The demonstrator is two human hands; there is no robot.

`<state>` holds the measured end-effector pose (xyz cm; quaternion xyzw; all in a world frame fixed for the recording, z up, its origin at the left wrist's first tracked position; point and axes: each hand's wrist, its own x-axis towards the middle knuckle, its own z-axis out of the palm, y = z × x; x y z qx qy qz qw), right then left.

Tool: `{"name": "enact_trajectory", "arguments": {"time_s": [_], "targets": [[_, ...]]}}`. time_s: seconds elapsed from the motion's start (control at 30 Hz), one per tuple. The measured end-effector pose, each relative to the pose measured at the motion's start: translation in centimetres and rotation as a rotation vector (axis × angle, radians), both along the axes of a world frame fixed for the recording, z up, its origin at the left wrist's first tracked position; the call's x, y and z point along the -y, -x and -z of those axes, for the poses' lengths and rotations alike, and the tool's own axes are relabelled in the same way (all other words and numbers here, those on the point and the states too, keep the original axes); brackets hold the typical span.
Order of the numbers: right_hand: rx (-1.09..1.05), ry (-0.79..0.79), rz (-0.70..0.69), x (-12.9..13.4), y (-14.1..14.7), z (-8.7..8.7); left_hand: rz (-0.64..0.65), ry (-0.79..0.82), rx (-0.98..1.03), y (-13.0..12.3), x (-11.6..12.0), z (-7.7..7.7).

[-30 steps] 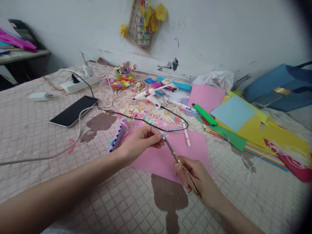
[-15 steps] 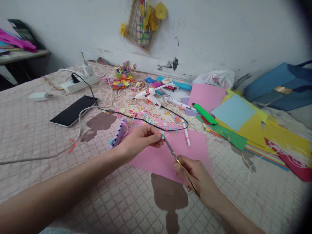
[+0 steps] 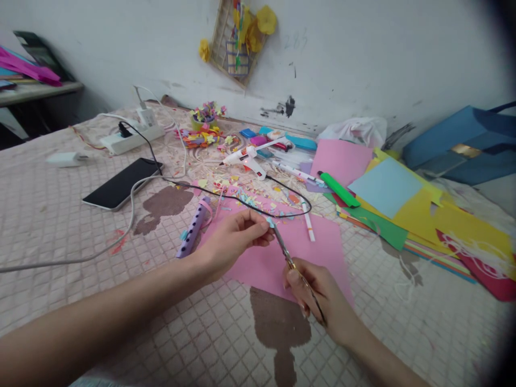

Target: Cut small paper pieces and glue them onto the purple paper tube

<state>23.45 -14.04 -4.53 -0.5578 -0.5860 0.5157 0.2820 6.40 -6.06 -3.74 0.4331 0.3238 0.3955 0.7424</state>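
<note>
My left hand (image 3: 244,231) pinches a small light-blue paper piece (image 3: 270,221) between thumb and fingertips. In my right hand (image 3: 312,285) is a pair of scissors (image 3: 285,251), whose blade tips touch or nearly touch the blue piece. Both hands are above a pink paper sheet (image 3: 258,269) lying on the patterned cloth. Small paper scraps (image 3: 258,200) are scattered over the sheet's far part. A purple dotted paper roll (image 3: 193,228) lies left of my left hand.
A white glue gun (image 3: 245,160) with a looping black cord lies beyond the scraps. Coloured sheets (image 3: 419,215) and a green cutter (image 3: 338,188) are at right. A black phone (image 3: 123,183) and a power strip (image 3: 131,141) are at left.
My right hand and the scissors have shifted slightly left. My left hand has moved very little, and more of the purple roll now shows beside it.
</note>
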Motion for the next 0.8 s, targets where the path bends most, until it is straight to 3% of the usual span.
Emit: {"name": "enact_trajectory", "arguments": {"time_s": [0.33,0.8], "targets": [[0.058,-0.083,0.026,-0.03,0.44,0.37,-0.072,0.036,0.057,-0.47,0.79,0.11],[0.097,-0.110,0.014,0.06,0.37,0.41,-0.018,0.002,0.028,-0.14,0.25,-0.11]]}}
